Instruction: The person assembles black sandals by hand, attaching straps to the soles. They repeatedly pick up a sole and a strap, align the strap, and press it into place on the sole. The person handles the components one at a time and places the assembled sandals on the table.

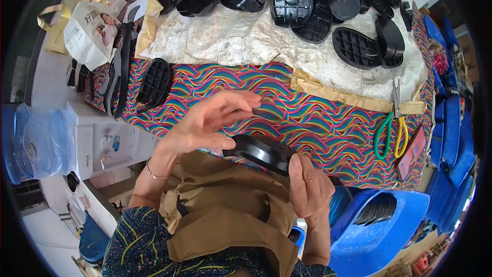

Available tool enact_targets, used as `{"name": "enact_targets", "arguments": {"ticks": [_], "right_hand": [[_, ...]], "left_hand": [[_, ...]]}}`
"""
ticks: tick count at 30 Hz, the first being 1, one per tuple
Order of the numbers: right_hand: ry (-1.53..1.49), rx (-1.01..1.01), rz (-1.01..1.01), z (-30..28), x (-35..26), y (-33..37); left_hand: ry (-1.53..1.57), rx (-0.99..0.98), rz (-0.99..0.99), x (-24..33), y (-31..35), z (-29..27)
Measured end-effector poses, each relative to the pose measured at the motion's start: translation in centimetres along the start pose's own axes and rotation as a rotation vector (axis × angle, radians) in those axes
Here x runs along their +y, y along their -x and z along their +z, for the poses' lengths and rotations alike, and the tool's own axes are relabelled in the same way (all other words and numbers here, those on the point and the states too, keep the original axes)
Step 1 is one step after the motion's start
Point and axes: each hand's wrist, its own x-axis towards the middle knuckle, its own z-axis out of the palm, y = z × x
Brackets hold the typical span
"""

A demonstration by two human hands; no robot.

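A glossy black shoe heel piece (pixel 264 155) is held over the near edge of the table, in front of my brown apron. My right hand (pixel 309 184) grips its right end, thumb on top and fingers curled round the side. At its left end, my left hand (pixel 210 120) is open, with the thumb tip touching or nearly touching the piece and the fingers lifted apart above the cloth. A single black heel piece with a gridded hollow (pixel 156 83) lies beyond my left hand, beside long dark sole strips (pixel 121 79).
Black heel pieces (pixel 292 1) are heaped on a whitish woven sack (pixel 215 38) at the back. Scissors (pixel 392 125) and a phone (pixel 411 153) lie right. A blue bin (pixel 376 246) holds stacked black pieces below. A water dispenser (pixel 115 141) stands left, near a white bag (pixel 89 33).
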Motion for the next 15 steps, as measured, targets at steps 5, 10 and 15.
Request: {"name": "enact_targets", "arguments": {"ticks": [5, 10, 15], "right_hand": [[-0.048, -0.063, 0.081, -0.7, -0.7, 0.1], [-0.592, -0.116, 0.555, -3.0, -1.5, 0.3], [-1.267, -0.116, 1.273, -4.6, -1.1, 2.2]], "left_hand": [[-0.598, -0.054, -0.065, 2.6, -1.0, 5.6], [-0.386, 0.043, -0.179, 1.0, -0.5, 6.0], [-0.494, -0.05, -0.117, 0.7, -0.1, 5.7]]}}
